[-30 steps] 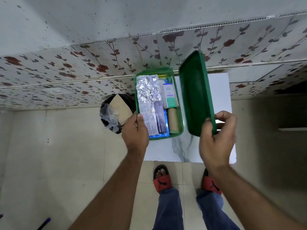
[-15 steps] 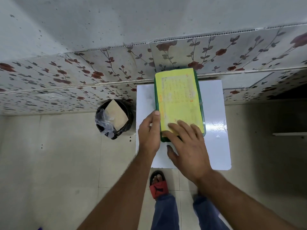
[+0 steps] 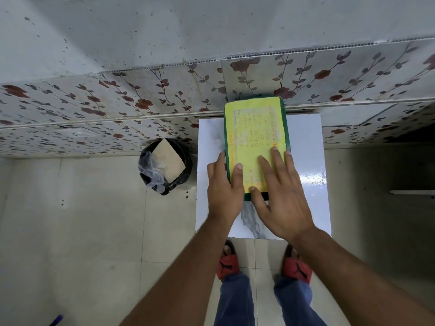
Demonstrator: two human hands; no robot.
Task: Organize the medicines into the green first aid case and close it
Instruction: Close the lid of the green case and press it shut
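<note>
The green first aid case (image 3: 255, 128) lies closed on a small white marble-look table (image 3: 306, 161), its far end against the wall. A yellow printed label covers its lid. The medicines are hidden inside. My left hand (image 3: 223, 187) holds the case's near left edge, fingers down the side and thumb on top of the lid. My right hand (image 3: 282, 196) lies flat on the near half of the lid, fingers spread and thumb along the near edge.
A black bin (image 3: 164, 184) lined with a plastic bag and holding a piece of brown cardboard (image 3: 168, 161) stands on the floor left of the table. A flower-patterned tiled wall (image 3: 117, 102) runs behind. My feet in red sandals (image 3: 227, 264) stand at the table's near edge.
One second ago the case stood open with the lid upright in my right hand. The lid has since come down over the medicines, and my right hand now rests flat on it.
</note>
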